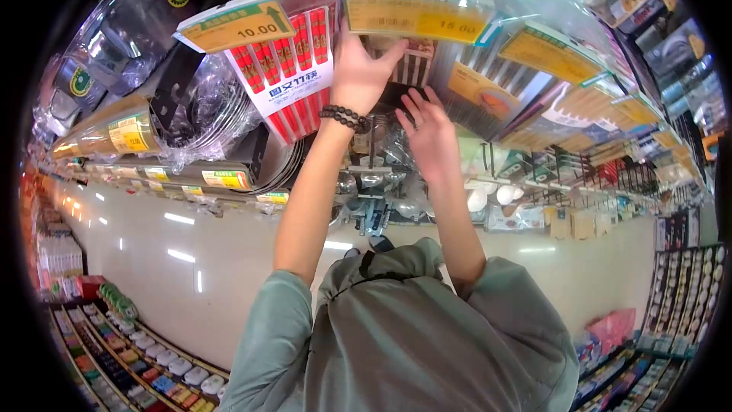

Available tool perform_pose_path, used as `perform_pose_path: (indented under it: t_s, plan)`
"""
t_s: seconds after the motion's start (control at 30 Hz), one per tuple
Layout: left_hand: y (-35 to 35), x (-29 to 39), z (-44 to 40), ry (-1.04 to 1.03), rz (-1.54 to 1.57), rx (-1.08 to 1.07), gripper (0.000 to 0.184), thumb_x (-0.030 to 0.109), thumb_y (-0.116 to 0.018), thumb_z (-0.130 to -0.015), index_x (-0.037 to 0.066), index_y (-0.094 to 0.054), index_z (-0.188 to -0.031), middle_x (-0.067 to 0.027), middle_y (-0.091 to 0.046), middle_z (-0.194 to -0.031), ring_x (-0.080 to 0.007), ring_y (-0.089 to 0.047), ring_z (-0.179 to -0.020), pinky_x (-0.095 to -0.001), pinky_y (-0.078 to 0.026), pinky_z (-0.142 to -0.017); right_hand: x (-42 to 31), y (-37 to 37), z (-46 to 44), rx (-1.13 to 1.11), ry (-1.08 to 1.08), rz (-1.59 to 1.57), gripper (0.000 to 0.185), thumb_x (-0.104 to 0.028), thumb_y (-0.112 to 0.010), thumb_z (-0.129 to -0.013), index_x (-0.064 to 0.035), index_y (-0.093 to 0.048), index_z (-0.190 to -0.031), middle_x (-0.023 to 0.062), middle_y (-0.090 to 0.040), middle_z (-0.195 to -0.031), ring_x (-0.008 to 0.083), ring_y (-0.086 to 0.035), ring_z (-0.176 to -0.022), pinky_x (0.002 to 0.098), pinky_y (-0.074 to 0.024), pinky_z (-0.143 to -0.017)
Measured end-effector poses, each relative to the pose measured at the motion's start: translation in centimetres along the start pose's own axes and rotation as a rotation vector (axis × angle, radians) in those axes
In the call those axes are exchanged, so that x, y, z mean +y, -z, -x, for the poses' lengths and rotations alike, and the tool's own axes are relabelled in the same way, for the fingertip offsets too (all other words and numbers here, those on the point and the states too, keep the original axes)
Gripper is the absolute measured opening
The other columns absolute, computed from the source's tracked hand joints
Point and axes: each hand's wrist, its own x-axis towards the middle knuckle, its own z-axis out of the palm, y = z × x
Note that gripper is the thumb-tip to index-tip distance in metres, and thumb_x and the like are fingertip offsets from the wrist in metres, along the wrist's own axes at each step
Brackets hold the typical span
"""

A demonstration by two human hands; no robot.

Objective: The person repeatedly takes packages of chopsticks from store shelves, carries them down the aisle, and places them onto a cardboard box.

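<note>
My left hand, with a dark bead bracelet on its wrist, reaches up into the hanging packs. Its thumb is spread away from the other fingers, whose tips are hidden behind a 15.00 price tag. Just beyond the thumb hangs a pack with dark and light stripes, its lower end black. Whether the thumb touches it, I cannot tell. My right hand is raised near that black end, fingers apart and holding nothing. A pack of red-patterned chopsticks hangs directly left of my left hand.
A 10.00 tag juts out over the chopsticks. More packs hang to the right. Plastic-wrapped round metal goods stand at left. Lower shelves carry white goods. Behind me lie a shiny floor and stocked shelves.
</note>
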Motion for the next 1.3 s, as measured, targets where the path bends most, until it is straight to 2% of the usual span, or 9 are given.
perform_pose_path:
  t_s: [0.1, 0.13, 0.27, 0.37, 0.57, 0.8, 0.83, 1.07, 1.3]
  plan:
    - [0.4, 1.3, 1.9, -0.024, -0.12, 0.065, 0.059, 0.019, -0.076, -0.081, -0.002, -0.048, -0.129, -0.0217, -0.064, -0.112, -0.0333, -0.063, -0.102, -0.0397, -0.05, -0.089, 0.3, -0.3, 0.1, 0.071, 0.033, 0.089, 0.061, -0.014, -0.053, -0.095, -0.0004, -0.026, -0.148, 0.0207, -0.036, -0.148, 0.032, -0.036, -0.137, 0.0479, -0.0329, -0.115]
    - [0.0, 2.0, 2.4, -0.077, -0.088, 0.138, 0.04, 0.016, -0.076, -0.084, -0.004, -0.056, -0.112, -0.0144, -0.069, -0.096, -0.0229, -0.067, -0.087, -0.0355, -0.053, -0.079, 0.2, -0.3, 0.2, 0.088, 0.04, 0.12, 0.061, -0.014, -0.053, -0.095, -0.0002, -0.027, -0.147, 0.0207, -0.036, -0.148, 0.032, -0.036, -0.137, 0.0476, -0.0331, -0.115]
    - [0.0, 3.4, 3.5, -0.01, 0.018, 0.045, 0.024, 0.008, -0.063, -0.092, -0.003, -0.053, -0.11, -0.0163, -0.069, -0.096, -0.0258, -0.068, -0.087, -0.0362, -0.053, -0.077, -0.3, -0.1, 0.7, 0.138, 0.036, 0.161, 0.052, -0.016, -0.053, -0.097, 0.0, -0.034, -0.142, 0.0173, -0.044, -0.139, 0.0277, -0.046, -0.126, 0.0468, -0.0352, -0.112]
    - [-0.1, 3.5, 3.7, -0.033, 0.036, 0.072, 0.024, 0.005, -0.059, -0.093, -0.004, -0.048, -0.113, -0.0196, -0.069, -0.096, -0.0271, -0.069, -0.088, -0.0368, -0.053, -0.077, -0.4, -0.6, 1.2, 0.166, 0.026, 0.142, 0.054, -0.018, -0.053, -0.097, 0.0002, -0.032, -0.143, 0.0205, -0.04, -0.143, 0.0325, -0.041, -0.132, 0.0456, -0.0353, -0.113]
    - [1.6, 7.9, 5.2, -0.008, 0.026, 0.06, 0.029, 0.008, -0.053, -0.096, -0.005, -0.046, -0.121, -0.0251, -0.068, -0.102, -0.0342, -0.069, -0.092, -0.0405, -0.052, -0.079, -0.2, -0.6, 2.1, 0.261, 0.054, 0.232, 0.039, -0.021, -0.052, -0.1, -0.0017, -0.047, -0.133, 0.0079, -0.061, -0.12, 0.0193, -0.054, -0.117, 0.0403, -0.0441, -0.098]
    - [2.7, 7.9, 5.2, 0.017, 0.061, 0.082, 0.031, 0.007, -0.046, -0.098, -0.005, -0.047, -0.127, -0.0251, -0.065, -0.11, -0.0333, -0.065, -0.103, -0.0398, -0.049, -0.089, -0.3, -2.9, 5.4, 0.065, 0.219, 0.334, 0.026, -0.024, -0.049, -0.104, -0.0042, -0.061, -0.116, 0.0012, -0.065, -0.106, 0.0093, -0.059, -0.095, 0.0273, -0.0462, -0.085]
    - [2.0, 5.7, 4.5, -0.076, 0.157, 0.135, 0.032, 0.006, -0.047, -0.095, -0.005, -0.048, -0.126, -0.0295, -0.065, -0.098, -0.0445, -0.064, -0.093, -0.0467, -0.048, -0.081, -0.1, -1.5, 5.2, 0.033, 0.262, 0.392, 0.027, -0.025, -0.048, -0.105, -0.0043, -0.06, -0.117, 0.0019, -0.066, -0.106, 0.0095, -0.06, -0.095, 0.028, -0.0473, -0.085]
    - [1.7, 3.4, 4.3, -0.025, 0.37, 0.015, 0.033, 0.006, -0.043, -0.098, -0.005, -0.048, -0.129, -0.0236, -0.062, -0.116, -0.034, -0.06, -0.109, -0.0395, -0.044, -0.095, 0.1, -1.3, 4.3, -0.031, 0.415, 0.438, 0.026, -0.024, -0.051, -0.104, -0.0022, -0.06, -0.114, -0.0001, -0.064, -0.103, 0.0065, -0.056, -0.093, 0.0243, -0.0444, -0.084]
    - [1.5, 4.0, 6.3, -0.076, 0.314, 0.106, 0.039, 0.006, -0.043, -0.099, -0.008, -0.041, -0.135, -0.0262, -0.057, -0.123, -0.0335, -0.057, -0.114, -0.0384, -0.042, -0.099, 1.1, 0.4, 4.2, -0.022, 0.453, 0.423, 0.027, -0.024, -0.053, -0.103, -0.0013, -0.06, -0.115, -0.0019, -0.063, -0.102, 0.0047, -0.053, -0.093, 0.0224, -0.0423, -0.085]
